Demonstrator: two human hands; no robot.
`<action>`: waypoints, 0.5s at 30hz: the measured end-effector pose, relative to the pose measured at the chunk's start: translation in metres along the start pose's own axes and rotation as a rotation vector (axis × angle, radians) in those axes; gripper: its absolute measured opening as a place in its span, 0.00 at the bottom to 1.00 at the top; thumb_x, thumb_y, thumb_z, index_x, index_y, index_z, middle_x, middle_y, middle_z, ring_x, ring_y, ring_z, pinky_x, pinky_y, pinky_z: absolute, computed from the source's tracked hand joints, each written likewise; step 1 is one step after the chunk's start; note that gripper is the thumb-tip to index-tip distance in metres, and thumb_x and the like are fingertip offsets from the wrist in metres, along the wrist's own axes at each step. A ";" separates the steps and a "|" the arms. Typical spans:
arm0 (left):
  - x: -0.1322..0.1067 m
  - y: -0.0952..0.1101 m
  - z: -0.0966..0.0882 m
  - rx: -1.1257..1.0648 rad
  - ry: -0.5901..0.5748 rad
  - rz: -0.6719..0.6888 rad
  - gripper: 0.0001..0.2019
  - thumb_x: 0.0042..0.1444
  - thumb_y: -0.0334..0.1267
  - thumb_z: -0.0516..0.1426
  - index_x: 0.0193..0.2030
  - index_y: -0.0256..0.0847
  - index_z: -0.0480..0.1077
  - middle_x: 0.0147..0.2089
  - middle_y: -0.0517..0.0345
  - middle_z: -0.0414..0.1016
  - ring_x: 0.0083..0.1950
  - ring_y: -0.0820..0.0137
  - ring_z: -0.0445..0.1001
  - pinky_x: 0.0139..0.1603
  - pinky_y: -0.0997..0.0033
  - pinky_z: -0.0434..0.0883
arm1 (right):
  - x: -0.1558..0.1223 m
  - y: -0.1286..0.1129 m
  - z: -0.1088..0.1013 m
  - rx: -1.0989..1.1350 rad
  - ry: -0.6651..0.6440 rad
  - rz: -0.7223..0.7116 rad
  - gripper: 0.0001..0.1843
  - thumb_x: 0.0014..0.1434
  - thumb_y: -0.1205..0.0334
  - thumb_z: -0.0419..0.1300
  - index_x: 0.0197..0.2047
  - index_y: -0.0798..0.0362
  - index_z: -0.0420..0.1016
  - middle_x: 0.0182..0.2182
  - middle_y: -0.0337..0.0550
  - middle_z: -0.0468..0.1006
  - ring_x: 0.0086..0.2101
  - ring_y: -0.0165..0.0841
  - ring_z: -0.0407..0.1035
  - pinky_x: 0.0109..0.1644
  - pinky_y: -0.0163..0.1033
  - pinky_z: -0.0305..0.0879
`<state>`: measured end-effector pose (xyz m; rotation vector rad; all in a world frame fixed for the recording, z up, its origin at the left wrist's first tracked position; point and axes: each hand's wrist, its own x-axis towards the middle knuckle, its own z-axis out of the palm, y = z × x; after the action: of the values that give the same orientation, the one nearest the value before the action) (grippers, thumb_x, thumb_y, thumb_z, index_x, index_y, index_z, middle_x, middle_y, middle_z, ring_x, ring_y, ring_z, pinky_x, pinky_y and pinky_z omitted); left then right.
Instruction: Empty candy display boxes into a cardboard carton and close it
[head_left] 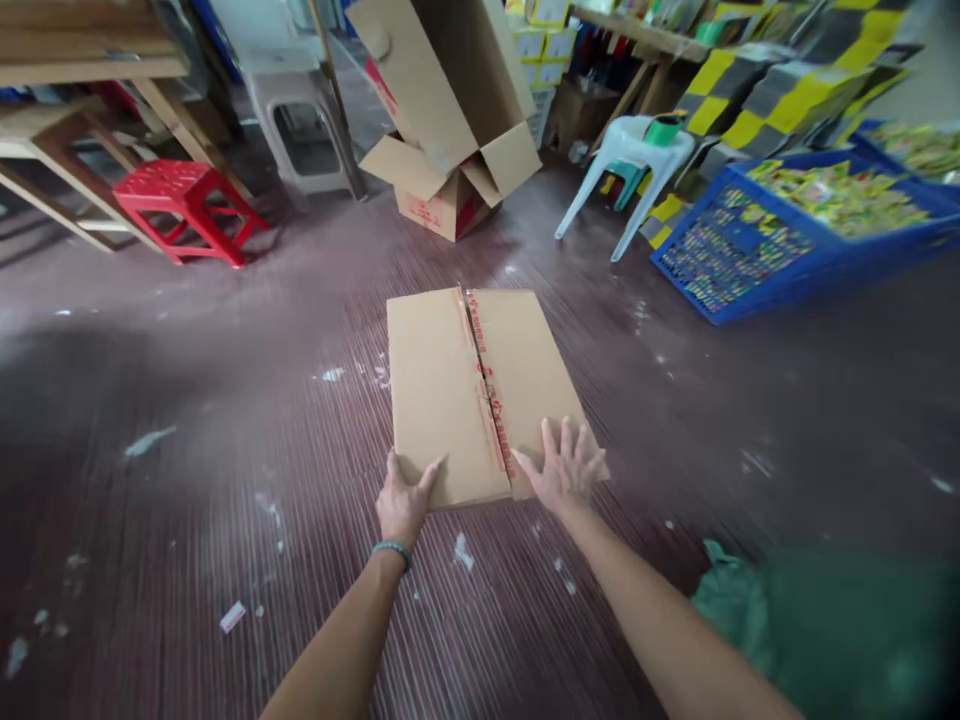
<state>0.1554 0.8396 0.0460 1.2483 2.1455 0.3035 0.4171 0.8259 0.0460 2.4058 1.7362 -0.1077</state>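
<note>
A closed cardboard box [431, 390] lies on the floor in front of me, its top flaps meeting at a middle seam with torn, red-printed tape [487, 390]. My left hand [405, 500], with a bracelet at the wrist, grips the box's near left corner. Its thumb is on top, and the other fingers are at the left side, partly hidden. Near the right corner, my right hand [564, 468] rests flat on the top flap with its fingers spread.
Beyond the box stand open cartons [450, 190], a red stool [187, 205], a grey plastic chair [300, 120] and a white stool [637, 150]. A blue crate [735, 240] full of small yellow packets is at right. Green sacking [825, 620] lies near right. Scraps litter the floor.
</note>
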 end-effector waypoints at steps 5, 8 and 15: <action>0.073 0.054 0.004 -0.039 -0.095 0.059 0.43 0.62 0.59 0.59 0.76 0.37 0.51 0.66 0.36 0.74 0.62 0.48 0.77 0.59 0.57 0.73 | 0.077 -0.007 -0.011 -0.052 -0.074 0.072 0.45 0.70 0.32 0.50 0.79 0.48 0.48 0.77 0.56 0.42 0.74 0.61 0.34 0.69 0.77 0.41; 0.130 0.100 0.004 0.006 -0.170 0.102 0.43 0.63 0.58 0.58 0.76 0.36 0.50 0.65 0.36 0.74 0.61 0.47 0.78 0.58 0.56 0.73 | 0.132 -0.013 -0.021 -0.038 -0.152 0.163 0.44 0.70 0.33 0.48 0.79 0.48 0.46 0.77 0.56 0.40 0.74 0.60 0.33 0.70 0.77 0.40; 0.253 0.213 0.013 0.060 -0.288 0.217 0.46 0.61 0.62 0.59 0.77 0.39 0.50 0.63 0.37 0.76 0.61 0.48 0.78 0.58 0.57 0.73 | 0.252 -0.017 -0.050 0.073 -0.334 0.356 0.50 0.68 0.30 0.48 0.80 0.48 0.35 0.78 0.55 0.30 0.74 0.60 0.26 0.71 0.76 0.38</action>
<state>0.2234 1.1637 0.0373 1.4661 1.7914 0.1401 0.4787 1.0758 0.0534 2.5256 1.1654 -0.4983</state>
